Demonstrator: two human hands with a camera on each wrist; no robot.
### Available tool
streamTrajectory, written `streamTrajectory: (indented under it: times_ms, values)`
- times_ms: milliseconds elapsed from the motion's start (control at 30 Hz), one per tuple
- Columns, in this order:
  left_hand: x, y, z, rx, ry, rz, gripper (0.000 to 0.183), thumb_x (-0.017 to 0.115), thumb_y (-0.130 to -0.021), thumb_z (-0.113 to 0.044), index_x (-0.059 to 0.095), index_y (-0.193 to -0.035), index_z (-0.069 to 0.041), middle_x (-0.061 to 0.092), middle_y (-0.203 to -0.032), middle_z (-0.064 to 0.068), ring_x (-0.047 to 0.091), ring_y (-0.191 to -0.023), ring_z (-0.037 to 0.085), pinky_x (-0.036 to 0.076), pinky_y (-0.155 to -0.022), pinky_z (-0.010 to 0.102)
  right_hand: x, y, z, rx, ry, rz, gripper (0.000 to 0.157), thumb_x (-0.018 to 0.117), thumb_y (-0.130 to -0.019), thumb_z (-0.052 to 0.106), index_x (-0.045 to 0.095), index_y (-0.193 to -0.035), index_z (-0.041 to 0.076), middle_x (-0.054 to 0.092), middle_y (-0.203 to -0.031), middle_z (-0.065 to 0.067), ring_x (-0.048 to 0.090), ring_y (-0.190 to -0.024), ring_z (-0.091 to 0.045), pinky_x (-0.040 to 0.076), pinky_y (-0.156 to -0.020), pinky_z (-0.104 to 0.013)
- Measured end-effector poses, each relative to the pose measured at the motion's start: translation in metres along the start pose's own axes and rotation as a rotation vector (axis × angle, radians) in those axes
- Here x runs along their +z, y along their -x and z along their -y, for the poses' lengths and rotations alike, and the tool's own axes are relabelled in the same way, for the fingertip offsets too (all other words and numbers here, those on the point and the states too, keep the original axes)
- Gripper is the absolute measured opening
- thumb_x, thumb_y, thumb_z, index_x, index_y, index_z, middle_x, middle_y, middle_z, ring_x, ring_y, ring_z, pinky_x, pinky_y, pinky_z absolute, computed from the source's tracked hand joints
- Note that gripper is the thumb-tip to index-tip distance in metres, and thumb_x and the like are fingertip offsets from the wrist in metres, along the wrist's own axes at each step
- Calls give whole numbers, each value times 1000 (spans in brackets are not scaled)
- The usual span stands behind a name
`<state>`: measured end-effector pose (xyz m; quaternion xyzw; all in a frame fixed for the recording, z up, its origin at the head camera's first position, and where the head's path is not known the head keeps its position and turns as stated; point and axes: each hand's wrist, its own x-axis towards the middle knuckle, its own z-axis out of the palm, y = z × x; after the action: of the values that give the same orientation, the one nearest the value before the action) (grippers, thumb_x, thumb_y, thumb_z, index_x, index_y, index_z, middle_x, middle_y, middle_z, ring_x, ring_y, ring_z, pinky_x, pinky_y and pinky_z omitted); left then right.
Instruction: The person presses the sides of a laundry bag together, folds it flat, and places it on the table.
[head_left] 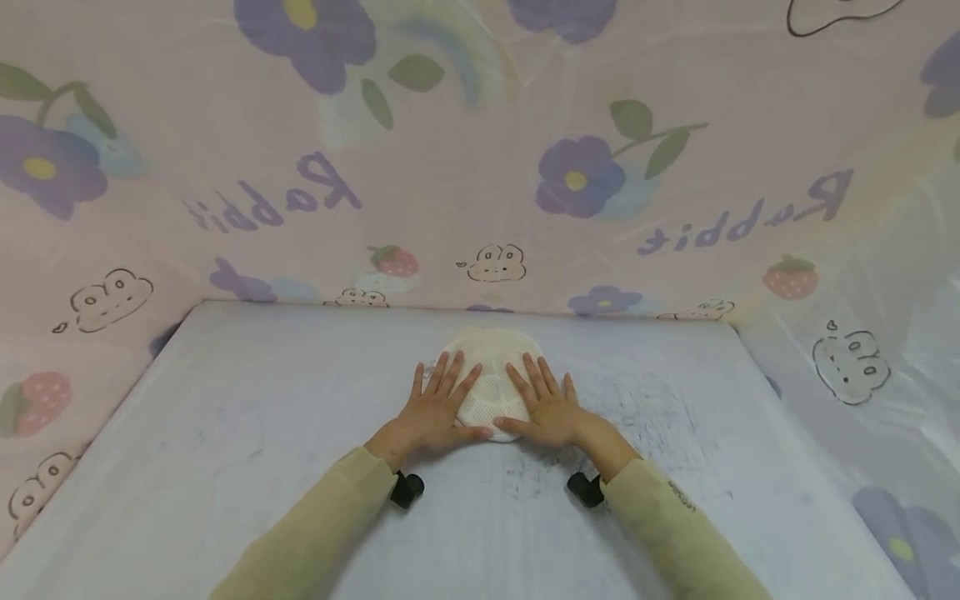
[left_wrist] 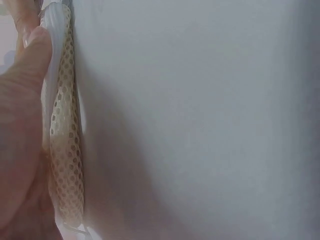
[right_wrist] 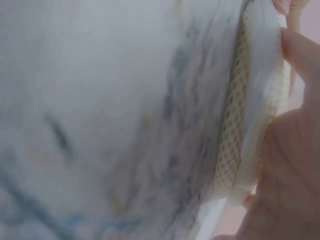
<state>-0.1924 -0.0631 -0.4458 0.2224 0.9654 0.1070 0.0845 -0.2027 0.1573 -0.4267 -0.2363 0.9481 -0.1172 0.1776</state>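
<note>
A cream mesh pouch (head_left: 493,392), rounded in outline, lies on the white table. My left hand (head_left: 435,410) rests over its left side with the fingers straight and spread. On the opposite side my right hand (head_left: 553,408) lies the same way, its thumb pointing toward the left thumb near the pouch's front edge. In the left wrist view the pouch (left_wrist: 67,145) shows honeycomb mesh and a white band along its side, beside the left hand (left_wrist: 22,135). The right wrist view has the same mesh and band close to the right hand (right_wrist: 295,145). The palms hide parts of the pouch.
The white table (head_left: 247,417) carries dark scuffs (head_left: 645,417), mostly on the right. Pink sheeting (head_left: 450,183) printed with flowers, strawberries and rabbits hangs behind and at both sides. A dark wrist camera (head_left: 407,490) sits under the left sleeve, another (head_left: 585,489) under the right.
</note>
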Motion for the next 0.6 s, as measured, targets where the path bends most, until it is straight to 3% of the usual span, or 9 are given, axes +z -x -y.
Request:
streamTrajectory:
  times_ms: [167,300,600]
  values:
    - [-2,-6,3,3,-15,-42,96,41,-78,-76,-2,-149,-29,-13,-157,5,-14,-144,27,-11,-112,57,-4,-2,-2,4,41,-49,86,36,-88,66,-6,-149,24,-18,-155,-8,-16,-143,-32,-8,-109,-63]
    - [-7,-9,2,6,-34,-58,94,40,-79,-76,0,-150,-28,-10,-157,7,-11,-144,32,-10,-112,57,-3,-3,-8,-2,31,-93,87,35,-88,67,-8,-149,24,-18,-155,-7,-15,-143,-30,-8,-109,-62]
    - [-13,2,10,-37,-32,-118,88,36,-84,-72,2,-150,-25,-8,-157,10,-12,-143,35,-10,-111,58,-6,1,-16,-63,20,-205,83,38,-91,61,-6,-150,21,-12,-156,-10,-10,-144,-32,-6,-110,-61]
